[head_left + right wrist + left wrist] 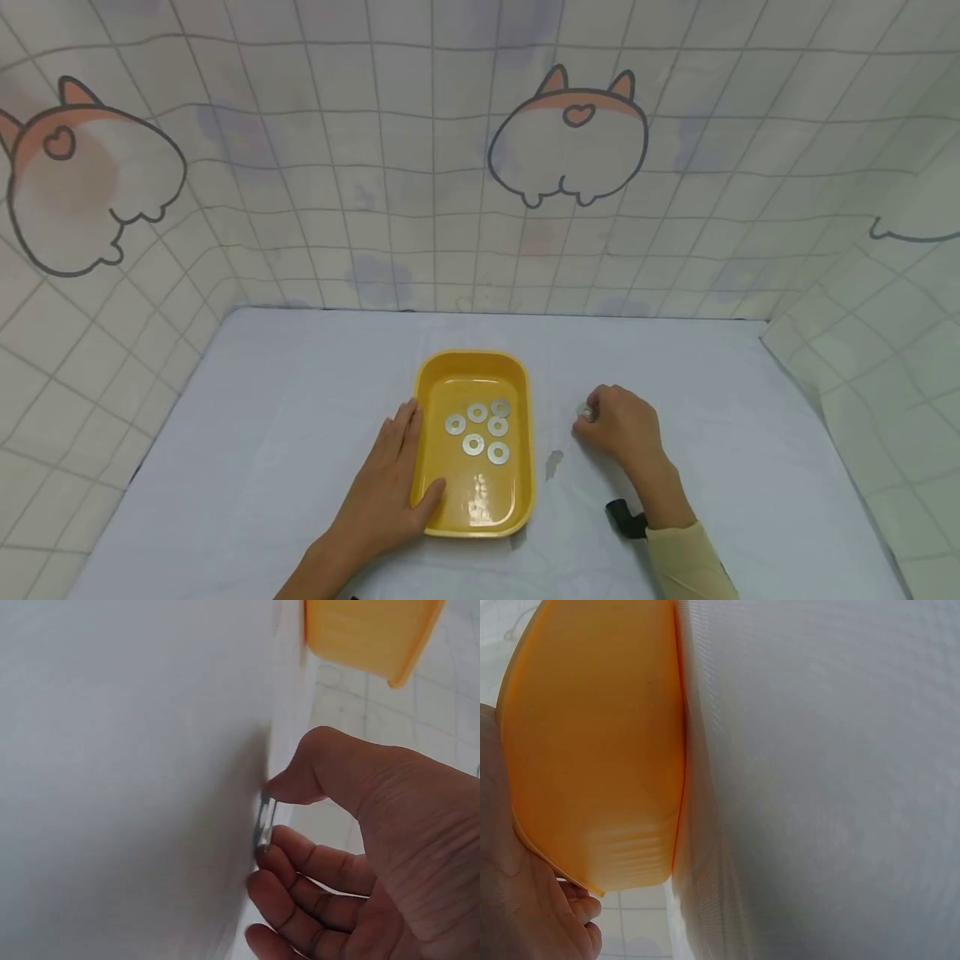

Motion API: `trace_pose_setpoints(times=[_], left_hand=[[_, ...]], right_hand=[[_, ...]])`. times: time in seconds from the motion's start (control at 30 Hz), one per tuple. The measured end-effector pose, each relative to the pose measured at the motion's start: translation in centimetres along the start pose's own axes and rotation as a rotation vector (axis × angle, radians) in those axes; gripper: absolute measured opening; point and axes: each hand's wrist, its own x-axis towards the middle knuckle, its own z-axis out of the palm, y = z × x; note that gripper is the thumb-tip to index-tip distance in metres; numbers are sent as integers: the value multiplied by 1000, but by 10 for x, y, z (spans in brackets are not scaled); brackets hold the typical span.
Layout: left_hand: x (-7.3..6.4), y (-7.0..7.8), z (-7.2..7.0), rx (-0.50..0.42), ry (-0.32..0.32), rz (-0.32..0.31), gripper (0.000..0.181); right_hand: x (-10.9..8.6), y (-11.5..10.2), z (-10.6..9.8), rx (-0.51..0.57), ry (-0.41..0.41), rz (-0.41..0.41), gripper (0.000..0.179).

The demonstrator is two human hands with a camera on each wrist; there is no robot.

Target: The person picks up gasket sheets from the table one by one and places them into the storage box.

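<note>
A yellow tray stands on the white cloth, with several flat metal washers spread over its floor. My left hand rests along the tray's left rim, fingers straight and thumb over the near end. The left wrist view has the tray's outer wall beside that hand. To the right of the tray, my right hand pinches a washer between thumb and fingers at the cloth. In the right wrist view the washer stands on edge between thumb and fingertips, close against the cloth.
The white cloth covers the table. Between tray and right hand lies a grey mark on it. A black strap piece sits at the right wrist. Curtains with a grid pattern hang behind and at both sides.
</note>
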Motion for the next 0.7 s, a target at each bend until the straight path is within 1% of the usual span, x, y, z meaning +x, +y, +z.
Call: trace_pose_setpoints(times=[0.17,0.3,0.4,0.5,0.57,0.7], left_hand=[[-1,0,0,-3,12,4,95],[-1,-2,-2,-6,-3,-8,95],[-1,-4,-3,-6,-16,-11,95],[-1,-5,-3,-3,-10,-11,96],[-1,-5,-3,-5,3,-13,96],[0,-2,1,-23,1,-9,96]], right_hand=[[-3,3,3,-16,48,-30,26],[-4,4,6,-6,63,-53,25],[-5,5,6,23,55,-78,25],[-6,5,4,51,38,-120,25],[-7,4,3,58,29,-150,25],[-10,5,0,55,29,-187,25]])
